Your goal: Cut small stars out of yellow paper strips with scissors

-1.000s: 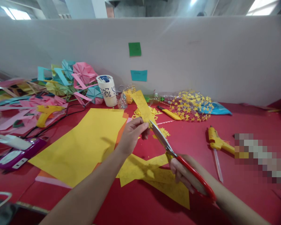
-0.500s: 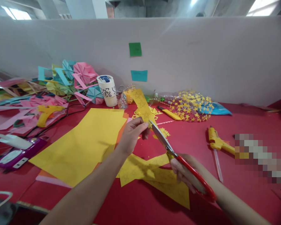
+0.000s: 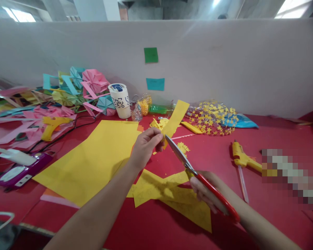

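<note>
My left hand (image 3: 148, 144) pinches the lower end of a yellow paper strip (image 3: 177, 116), which points up and to the right. In my right hand (image 3: 205, 189) are scissors (image 3: 214, 192) with red handles. Their blades look closed or nearly so, and the tip is at the paper beside my left fingertips. Below both hands lie yellow paper pieces (image 3: 156, 187) with faint marks on the red table. Small cut yellow stars (image 3: 183, 148) form a little pile just behind the blades. More yellow scraps (image 3: 159, 123) sit behind my left hand, partly covered.
Large yellow sheets (image 3: 94, 156) cover the table's left part. A glue gun (image 3: 240, 156) rests at right, another glue gun (image 3: 52, 126) at left near a purple power strip (image 3: 23, 172). Behind stand a white cup (image 3: 120, 100), a yellow cutter (image 3: 191, 127) and a star-covered ball (image 3: 215, 118).
The yellow strip has swung from leaning left to leaning right, and its drawn stars no longer show. My left hand has shifted slightly left; the scissors stay almost in place.
</note>
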Demonstrator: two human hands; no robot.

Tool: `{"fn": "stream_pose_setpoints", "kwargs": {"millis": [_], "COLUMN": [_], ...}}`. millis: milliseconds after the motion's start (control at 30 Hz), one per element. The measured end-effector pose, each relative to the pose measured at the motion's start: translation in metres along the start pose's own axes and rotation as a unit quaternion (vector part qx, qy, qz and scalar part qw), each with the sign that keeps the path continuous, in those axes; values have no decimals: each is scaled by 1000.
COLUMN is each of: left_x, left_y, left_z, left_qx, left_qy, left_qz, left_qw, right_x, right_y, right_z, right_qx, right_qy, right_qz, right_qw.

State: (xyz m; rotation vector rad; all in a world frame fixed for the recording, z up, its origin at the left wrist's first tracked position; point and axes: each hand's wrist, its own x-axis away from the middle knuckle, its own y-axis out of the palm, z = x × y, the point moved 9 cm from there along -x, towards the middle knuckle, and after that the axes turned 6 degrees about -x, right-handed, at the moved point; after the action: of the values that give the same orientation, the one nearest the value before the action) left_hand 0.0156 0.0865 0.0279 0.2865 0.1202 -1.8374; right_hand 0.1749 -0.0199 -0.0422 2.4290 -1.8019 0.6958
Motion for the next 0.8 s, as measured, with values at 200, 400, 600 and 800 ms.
{"fn": "stream_pose_setpoints", "kwargs": {"millis": [200, 400, 600, 800], "left_x": [-2, 0, 1, 0], "left_y": [-2, 4, 9, -5], "left_z": [3, -3, -6, 2], "left_qx": [-50, -29, 0, -34], "left_qy": [4, -25, -40, 5], "left_qz": [-41, -64, -65, -6], "left_qw": [998, 997, 997, 999], "right_x": [1, 4, 5, 4], "right_y": [-2, -2, -1, -1], "right_z": [-6, -9, -12, -11], "right_qx": [24, 21, -7, -7], "right_qy": [-15, -15, -19, -27], "right_qz": [0, 18, 24, 17], "right_qw": [1000, 1000, 1000, 999]}}
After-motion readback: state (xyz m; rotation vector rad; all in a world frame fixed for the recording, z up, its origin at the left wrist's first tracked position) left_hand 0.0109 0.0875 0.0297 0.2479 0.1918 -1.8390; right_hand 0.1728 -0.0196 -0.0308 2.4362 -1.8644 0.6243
